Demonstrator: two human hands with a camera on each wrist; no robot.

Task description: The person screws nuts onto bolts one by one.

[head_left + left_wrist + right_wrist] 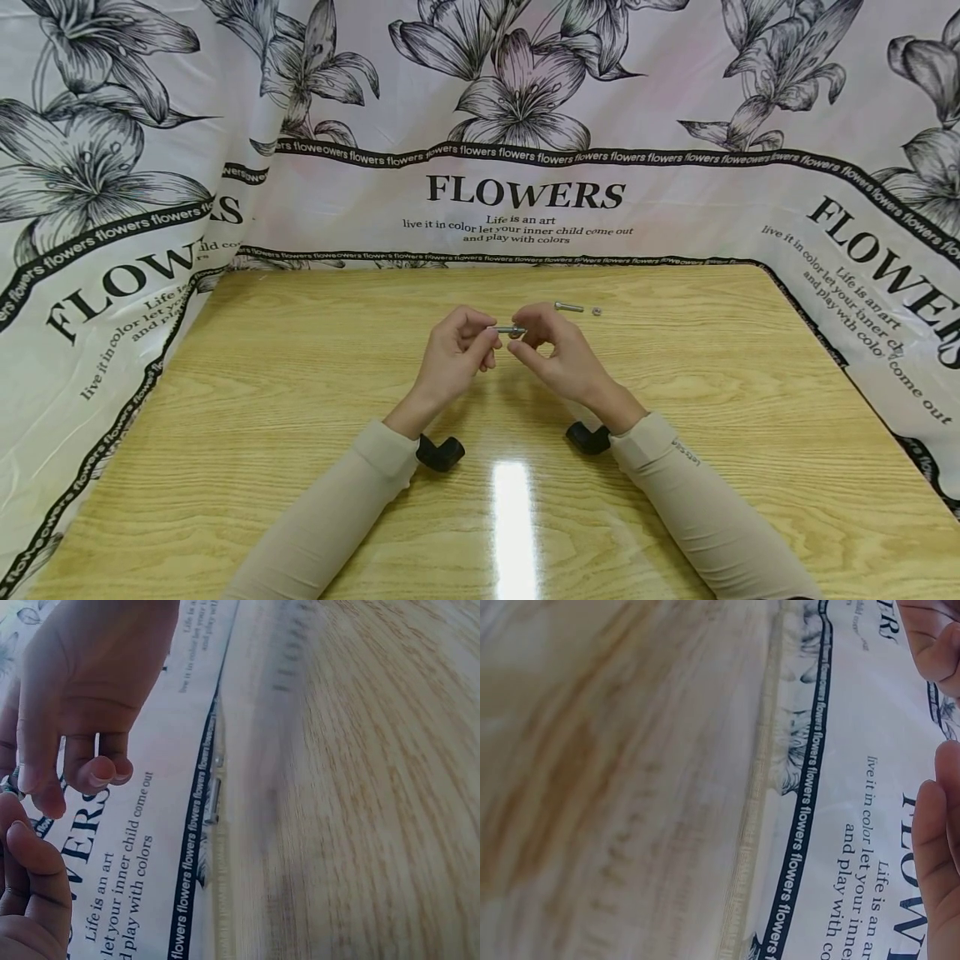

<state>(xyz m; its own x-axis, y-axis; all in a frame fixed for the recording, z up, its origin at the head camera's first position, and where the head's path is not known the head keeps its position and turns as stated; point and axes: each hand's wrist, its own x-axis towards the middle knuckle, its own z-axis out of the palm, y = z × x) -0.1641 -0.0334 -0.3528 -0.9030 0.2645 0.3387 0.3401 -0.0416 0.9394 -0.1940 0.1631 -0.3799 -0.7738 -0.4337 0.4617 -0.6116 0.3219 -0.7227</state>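
In the head view, my left hand (453, 357) pinches a silver bolt (504, 329) between thumb and fingers, its shaft pointing right. A nut (515, 332) sits on the shaft near its free end. My right hand (561, 354) curves about that end, with a gap showing between thumb and forefinger. Beyond the right hand, a second bolt (569, 307) lies on the table with a loose nut (597, 311) to its right. The left wrist view catches both hands at its left edge, where the held bolt is mostly hidden.
The wood-grain table (262, 417) carries all this. A white cloth (360, 200) printed with flowers and lettering hangs behind it and along both sides. Black curved pieces, one by the left wrist (441, 454) and another by the right wrist (588, 439), stick out near the sleeves.
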